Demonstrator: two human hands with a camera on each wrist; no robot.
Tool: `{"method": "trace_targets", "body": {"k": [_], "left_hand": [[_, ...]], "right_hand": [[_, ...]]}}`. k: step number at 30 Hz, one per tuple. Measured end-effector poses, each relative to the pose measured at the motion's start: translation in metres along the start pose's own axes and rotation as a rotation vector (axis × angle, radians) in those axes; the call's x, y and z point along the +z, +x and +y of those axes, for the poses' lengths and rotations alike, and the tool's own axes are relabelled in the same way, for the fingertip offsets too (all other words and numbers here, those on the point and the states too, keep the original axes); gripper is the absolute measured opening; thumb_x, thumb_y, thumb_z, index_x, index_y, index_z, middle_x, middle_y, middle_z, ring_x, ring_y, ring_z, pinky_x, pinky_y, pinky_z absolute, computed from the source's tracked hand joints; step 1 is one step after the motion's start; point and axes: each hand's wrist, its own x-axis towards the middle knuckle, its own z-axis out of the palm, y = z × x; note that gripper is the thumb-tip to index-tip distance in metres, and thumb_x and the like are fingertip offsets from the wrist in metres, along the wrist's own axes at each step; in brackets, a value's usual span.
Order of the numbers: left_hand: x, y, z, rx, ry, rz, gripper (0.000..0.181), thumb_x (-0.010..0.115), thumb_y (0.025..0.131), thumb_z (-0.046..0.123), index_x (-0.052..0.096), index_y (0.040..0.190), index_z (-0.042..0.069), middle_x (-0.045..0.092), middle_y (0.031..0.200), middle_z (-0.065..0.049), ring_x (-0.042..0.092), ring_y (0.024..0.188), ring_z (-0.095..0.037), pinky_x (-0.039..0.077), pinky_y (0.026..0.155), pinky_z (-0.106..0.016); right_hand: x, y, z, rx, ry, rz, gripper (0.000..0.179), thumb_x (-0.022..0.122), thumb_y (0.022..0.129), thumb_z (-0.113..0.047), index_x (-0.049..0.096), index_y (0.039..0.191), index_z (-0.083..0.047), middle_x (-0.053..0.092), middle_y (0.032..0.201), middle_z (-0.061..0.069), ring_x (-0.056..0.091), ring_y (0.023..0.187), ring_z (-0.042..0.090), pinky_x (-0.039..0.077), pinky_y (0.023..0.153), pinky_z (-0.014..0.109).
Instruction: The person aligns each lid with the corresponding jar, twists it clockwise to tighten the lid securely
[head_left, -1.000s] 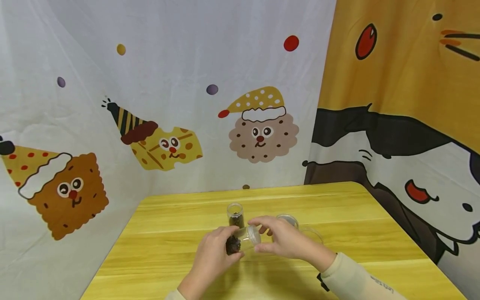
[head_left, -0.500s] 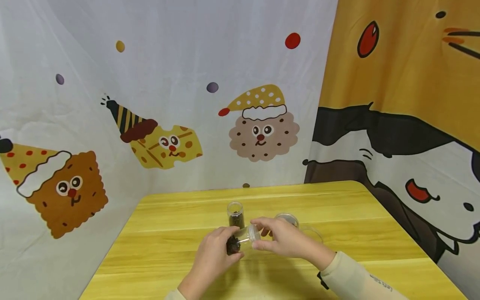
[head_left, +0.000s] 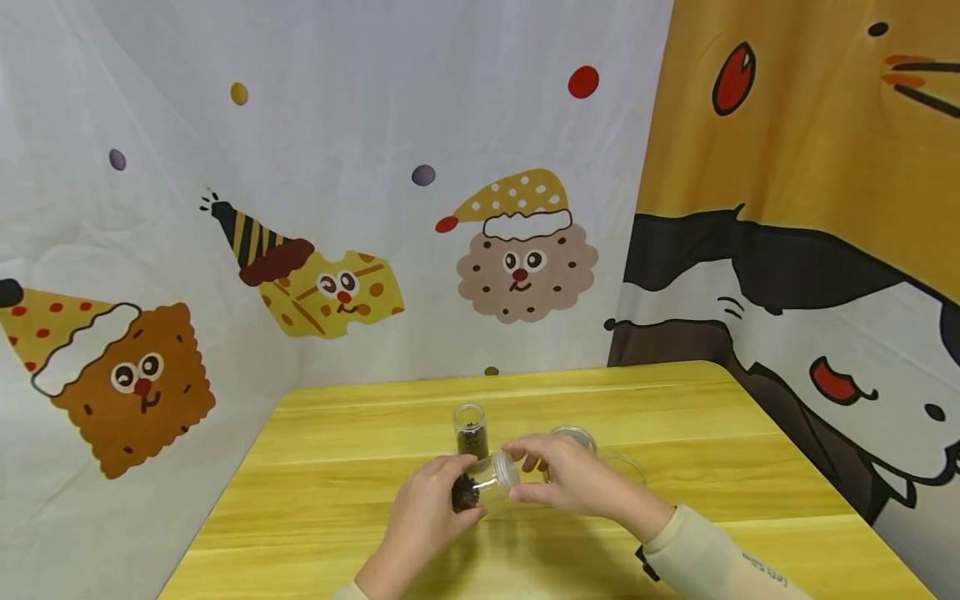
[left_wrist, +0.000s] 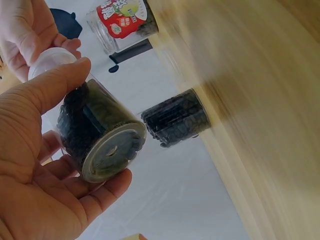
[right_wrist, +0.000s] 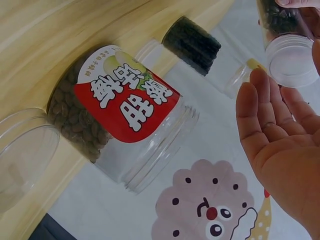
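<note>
Tilted jar point(head_left: 482, 480) in mid-air

The left hand point(head_left: 423, 508) grips it above the table point(head_left: 322, 483); the right hand point(head_left: 566, 479) pinches its lid point(head_left: 506, 472). A second jar point(head_left: 471, 437) stands just beyond. Only the wrist views show the big jar point(right_wrist: 112, 120) with its red label point(right_wrist: 135, 107); the right hand hides that from the head view. Left of the hands, room runs to the table's edge.

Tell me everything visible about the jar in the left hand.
The jar is a clear cylinder, apparently plastic, with a ringed base and translucent whitish cap. Dark pieces partly fill it, gathered toward the base. It is tilted above the table, cap to the right. The left hand grips it; the right hand is at the cap, its hold unclear.
</note>
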Motion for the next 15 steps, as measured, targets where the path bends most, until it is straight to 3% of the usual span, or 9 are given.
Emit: {"method": "trace_targets", "body": {"k": [15], "left_hand": [[0.0004,-0.0017,0.0004,0.011,0.019,0.016,0.067,0.103,0.069,0.028,0.073,0.126,0.013,0.078,0.119,-0.008,0.077,0.102,-0.027,0.065,0.084,-0.046]], "right_hand": [[0.0049,0.0021,0.0048,0.025,0.022,-0.032,0.059,0.072,0.101,-0.047,0.066,0.141,-0.003,0.077,0.118,0.006,0.070,0.095,0.005,0.061,0.076,0.029]]}}
